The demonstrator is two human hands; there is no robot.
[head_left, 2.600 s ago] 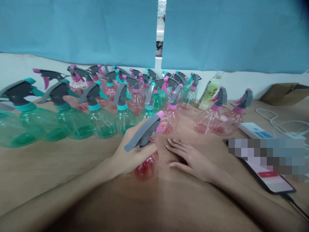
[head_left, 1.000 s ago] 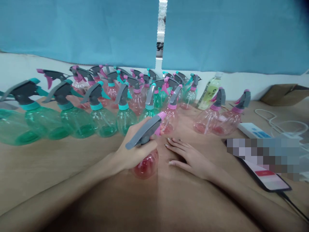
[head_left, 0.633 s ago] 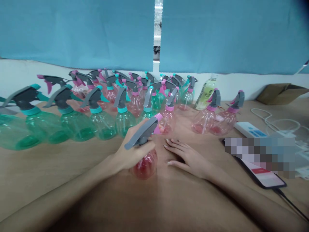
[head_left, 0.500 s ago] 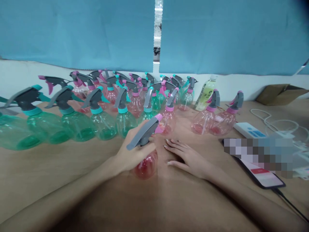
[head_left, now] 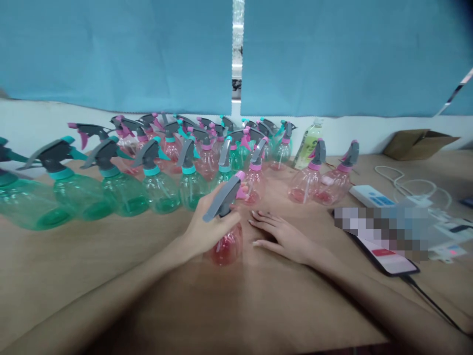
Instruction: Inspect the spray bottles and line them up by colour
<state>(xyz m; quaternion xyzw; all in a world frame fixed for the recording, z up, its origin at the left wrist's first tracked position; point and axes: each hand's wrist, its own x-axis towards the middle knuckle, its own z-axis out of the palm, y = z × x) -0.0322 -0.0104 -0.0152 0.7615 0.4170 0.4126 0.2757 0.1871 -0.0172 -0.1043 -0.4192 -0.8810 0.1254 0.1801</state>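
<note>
So, far left there was a see-through green plastic spray bottle (head_left: 31, 202), with its grey head partly chopped off by the edge of view. Next came a row of rounded green plastic spray bottles with teal collars (head_left: 126, 195), each darker green at the bottom; couldn't tell if that was liquid or just thick plastic. Behind them was a jumble of pink and green spray bottles (head_left: 209, 162), overlapping way too much to count.

Around the middle, the left hand (head_left: 216, 219) was wrapped round a clear pink plastic spray bottle with a grey head and pink nozzle (head_left: 226, 246). The hand hid its neck and upper body; the red patch low inside could've been liquid, not sure. The right hand (head_left: 283, 236) lay just beside it, palm down and released, fingers spread on the brown wood-look surface (head_left: 166, 301).

Past that, a plastic drink bottle with a pale green label (head_left: 308, 143) leaned over, partly covered by a pair of pink plastic spray bottles (head_left: 305, 186). Then a white box-shaped device (head_left: 371, 196), a black-edged phone (head_left: 393, 260) with its upper screen pixelated, and an open brown box (head_left: 417, 145), insides not visible.
</note>
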